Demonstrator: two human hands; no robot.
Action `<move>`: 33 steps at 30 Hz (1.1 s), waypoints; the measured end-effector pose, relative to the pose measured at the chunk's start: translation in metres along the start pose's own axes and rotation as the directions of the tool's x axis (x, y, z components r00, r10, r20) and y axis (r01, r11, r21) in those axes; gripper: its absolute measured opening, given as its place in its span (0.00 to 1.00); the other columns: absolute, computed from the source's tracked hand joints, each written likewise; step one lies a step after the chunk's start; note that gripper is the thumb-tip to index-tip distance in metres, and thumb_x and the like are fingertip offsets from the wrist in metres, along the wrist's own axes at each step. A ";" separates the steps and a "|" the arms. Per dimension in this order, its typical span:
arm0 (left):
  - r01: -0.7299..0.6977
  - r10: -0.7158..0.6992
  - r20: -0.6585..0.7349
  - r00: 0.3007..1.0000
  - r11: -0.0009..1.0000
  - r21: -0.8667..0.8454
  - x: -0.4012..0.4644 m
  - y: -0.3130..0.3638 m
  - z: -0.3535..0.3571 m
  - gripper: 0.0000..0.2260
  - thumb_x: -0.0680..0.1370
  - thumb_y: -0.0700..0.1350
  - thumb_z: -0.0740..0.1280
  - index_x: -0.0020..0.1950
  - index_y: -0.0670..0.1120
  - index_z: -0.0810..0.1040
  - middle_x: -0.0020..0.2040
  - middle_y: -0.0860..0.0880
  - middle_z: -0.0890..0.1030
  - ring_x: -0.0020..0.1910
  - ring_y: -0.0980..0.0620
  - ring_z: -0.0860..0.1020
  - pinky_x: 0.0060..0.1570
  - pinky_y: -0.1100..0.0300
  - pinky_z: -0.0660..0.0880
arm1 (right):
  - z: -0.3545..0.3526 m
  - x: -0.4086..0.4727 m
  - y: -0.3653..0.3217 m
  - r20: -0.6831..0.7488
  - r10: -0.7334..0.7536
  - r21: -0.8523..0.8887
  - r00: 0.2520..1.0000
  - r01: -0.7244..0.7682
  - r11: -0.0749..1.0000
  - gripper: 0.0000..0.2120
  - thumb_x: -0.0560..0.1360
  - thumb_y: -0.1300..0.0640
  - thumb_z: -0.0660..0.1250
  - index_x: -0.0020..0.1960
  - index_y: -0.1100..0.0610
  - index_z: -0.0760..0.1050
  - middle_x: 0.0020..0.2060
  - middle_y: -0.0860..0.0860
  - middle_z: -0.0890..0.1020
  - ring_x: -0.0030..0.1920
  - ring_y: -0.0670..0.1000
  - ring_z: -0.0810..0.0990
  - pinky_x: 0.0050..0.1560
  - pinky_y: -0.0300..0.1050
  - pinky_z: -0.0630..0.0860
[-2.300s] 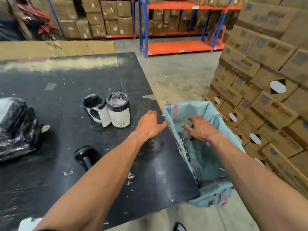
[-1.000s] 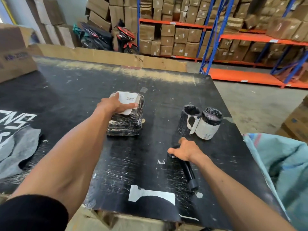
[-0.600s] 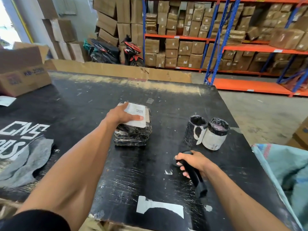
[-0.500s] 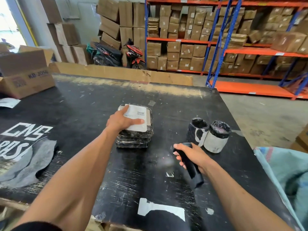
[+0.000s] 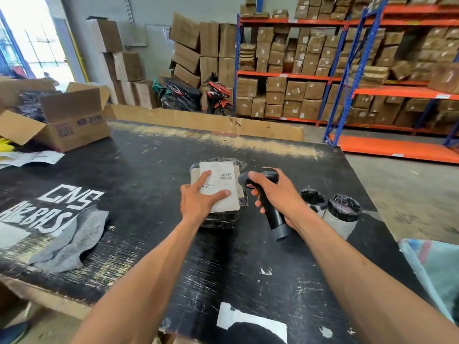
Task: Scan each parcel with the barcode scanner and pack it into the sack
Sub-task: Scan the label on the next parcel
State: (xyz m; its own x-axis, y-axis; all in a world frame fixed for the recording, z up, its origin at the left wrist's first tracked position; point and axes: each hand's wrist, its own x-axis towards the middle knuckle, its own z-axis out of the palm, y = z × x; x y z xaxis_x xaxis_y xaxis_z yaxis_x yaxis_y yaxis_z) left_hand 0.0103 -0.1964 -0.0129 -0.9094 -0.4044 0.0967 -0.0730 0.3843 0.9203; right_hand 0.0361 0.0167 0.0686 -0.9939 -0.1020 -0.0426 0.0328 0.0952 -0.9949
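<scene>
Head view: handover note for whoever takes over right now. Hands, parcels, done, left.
Left hand: flat on the label of the black-wrapped parcel, steadying it on the table.
Right hand: gripping the barcode scanner, head aimed at the barcode.
Two cylindrical parcels wait at the right.
Sack: open at the table's right edge.
Done: scanner in hand.
Left: scan, pack, then the cylinders.
</scene>
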 end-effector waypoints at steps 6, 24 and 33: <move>-0.083 0.085 0.005 0.996 0.989 -0.123 0.002 0.004 0.004 0.37 0.55 0.65 0.83 0.63 0.68 0.78 0.59 0.52 0.70 0.57 0.50 0.79 0.60 0.51 0.80 | -0.001 -0.004 -0.001 0.014 -0.049 -0.007 0.999 0.049 0.999 0.21 0.79 0.47 0.75 0.67 0.49 0.72 0.40 0.56 0.84 0.32 0.53 0.79 0.28 0.45 0.77; -0.139 0.133 -0.073 0.988 0.987 -0.082 0.000 0.023 0.018 0.32 0.60 0.63 0.82 0.60 0.74 0.73 0.61 0.51 0.67 0.58 0.51 0.74 0.61 0.54 0.76 | -0.002 -0.007 -0.018 -0.075 -0.197 -0.217 0.977 0.177 0.960 0.25 0.77 0.42 0.75 0.69 0.43 0.69 0.44 0.53 0.85 0.29 0.48 0.80 0.31 0.46 0.80; -0.125 0.120 -0.082 0.989 0.990 -0.062 0.000 0.025 0.017 0.33 0.61 0.62 0.82 0.64 0.69 0.76 0.63 0.51 0.66 0.56 0.53 0.71 0.57 0.57 0.73 | 0.000 -0.008 -0.019 -0.074 -0.196 -0.211 0.978 0.177 0.961 0.25 0.77 0.43 0.75 0.70 0.43 0.69 0.45 0.55 0.87 0.30 0.49 0.81 0.32 0.46 0.82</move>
State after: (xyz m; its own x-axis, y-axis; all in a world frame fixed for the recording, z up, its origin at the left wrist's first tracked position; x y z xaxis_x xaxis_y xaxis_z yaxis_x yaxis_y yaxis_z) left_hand 0.0016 -0.1725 0.0032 -0.8751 -0.4218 0.2372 0.0669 0.3800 0.9226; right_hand 0.0436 0.0155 0.0883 -0.9860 -0.0449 0.1604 -0.1665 0.2828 -0.9446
